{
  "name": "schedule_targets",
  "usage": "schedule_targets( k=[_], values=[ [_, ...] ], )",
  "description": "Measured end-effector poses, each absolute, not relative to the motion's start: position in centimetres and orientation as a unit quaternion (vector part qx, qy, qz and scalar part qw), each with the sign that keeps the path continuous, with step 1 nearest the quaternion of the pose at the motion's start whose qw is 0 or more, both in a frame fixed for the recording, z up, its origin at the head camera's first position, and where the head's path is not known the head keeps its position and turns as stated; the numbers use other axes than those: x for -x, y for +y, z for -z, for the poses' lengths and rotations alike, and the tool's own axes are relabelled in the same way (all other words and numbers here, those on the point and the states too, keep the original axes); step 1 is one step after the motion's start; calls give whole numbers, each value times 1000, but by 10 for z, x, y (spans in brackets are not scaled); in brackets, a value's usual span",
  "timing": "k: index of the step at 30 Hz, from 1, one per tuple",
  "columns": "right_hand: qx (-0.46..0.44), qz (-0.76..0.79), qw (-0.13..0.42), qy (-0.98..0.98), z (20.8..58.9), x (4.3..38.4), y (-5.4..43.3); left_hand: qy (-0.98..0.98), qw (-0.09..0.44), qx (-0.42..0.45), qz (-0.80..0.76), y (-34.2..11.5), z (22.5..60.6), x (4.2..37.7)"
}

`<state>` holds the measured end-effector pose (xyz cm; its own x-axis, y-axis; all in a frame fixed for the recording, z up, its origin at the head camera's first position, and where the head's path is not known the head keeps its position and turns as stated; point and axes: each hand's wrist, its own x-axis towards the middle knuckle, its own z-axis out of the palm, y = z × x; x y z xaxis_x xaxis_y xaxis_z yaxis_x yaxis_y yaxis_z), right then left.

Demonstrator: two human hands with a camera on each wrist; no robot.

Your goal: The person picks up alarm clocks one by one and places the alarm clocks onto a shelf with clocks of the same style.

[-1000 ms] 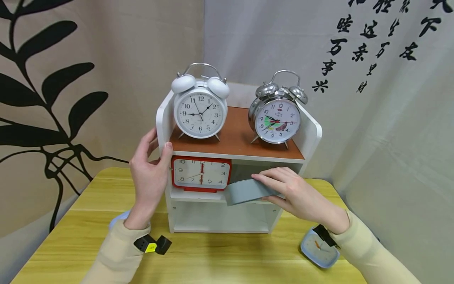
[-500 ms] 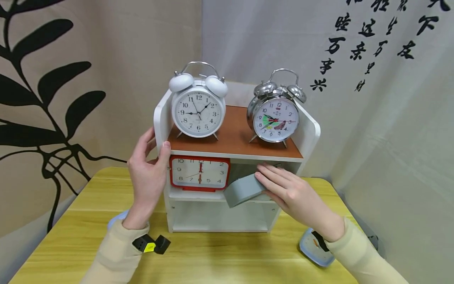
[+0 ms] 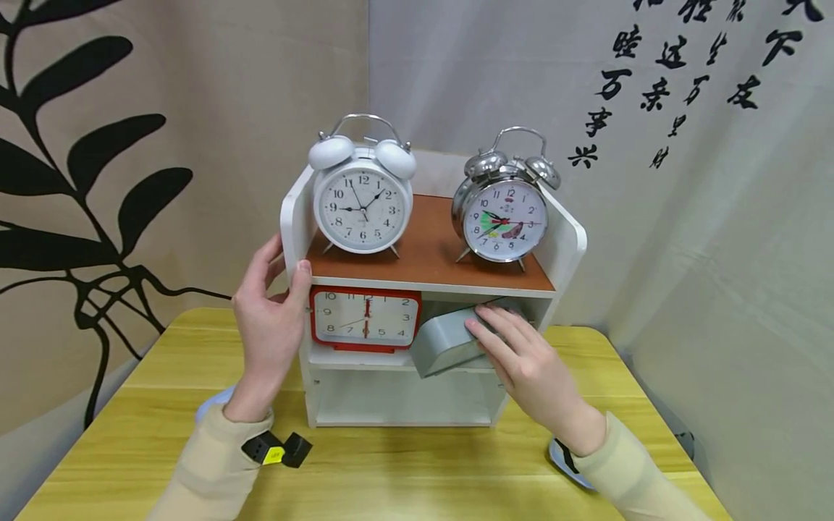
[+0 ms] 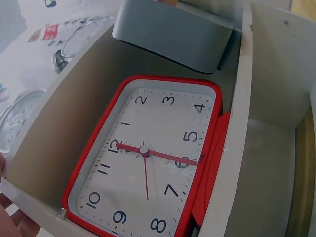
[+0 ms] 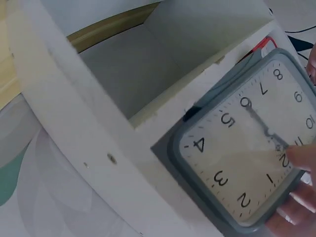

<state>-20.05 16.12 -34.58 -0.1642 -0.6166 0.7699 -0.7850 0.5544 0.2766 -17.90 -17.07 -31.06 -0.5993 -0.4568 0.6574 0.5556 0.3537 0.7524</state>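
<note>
A small white shelf (image 3: 515, 391) with a brown top board stands on the table. My left hand (image 3: 270, 325) grips its left side panel, thumb on the front edge. In its middle compartment, a red rectangular clock (image 3: 365, 318) stands at the left. My right hand (image 3: 531, 365) holds a grey-blue rectangular clock (image 3: 449, 341) beside it, at the compartment's right. That clock is tilted, its left end jutting out past the shelf's front edge. The right wrist view shows my thumb on the face of the grey-blue clock (image 5: 247, 163), with fingers along its edge.
On the top board stand a white twin-bell alarm clock (image 3: 363, 206) and a silver twin-bell alarm clock (image 3: 504, 221). A light-blue clock (image 3: 565, 463) lies on the wooden table (image 3: 404, 477), partly behind my right wrist. Another light-blue object (image 3: 211, 405) shows behind my left wrist.
My right hand has turned the grey-blue clock and pushed its right end farther into the compartment. My right forearm has swung leftward, covering more of the light-blue clock. My left hand keeps its grip.
</note>
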Motion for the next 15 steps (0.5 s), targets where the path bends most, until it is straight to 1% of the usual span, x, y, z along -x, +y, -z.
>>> schedule_targets(
  k=[4,15],
  values=[
    [-433,-94,464,-767,353,200,154,-691,447,38,566,-171,311,179],
    [-414,-119,451,-781,360,205,145,-691,451,38,563,-171,311,179]
  ],
)
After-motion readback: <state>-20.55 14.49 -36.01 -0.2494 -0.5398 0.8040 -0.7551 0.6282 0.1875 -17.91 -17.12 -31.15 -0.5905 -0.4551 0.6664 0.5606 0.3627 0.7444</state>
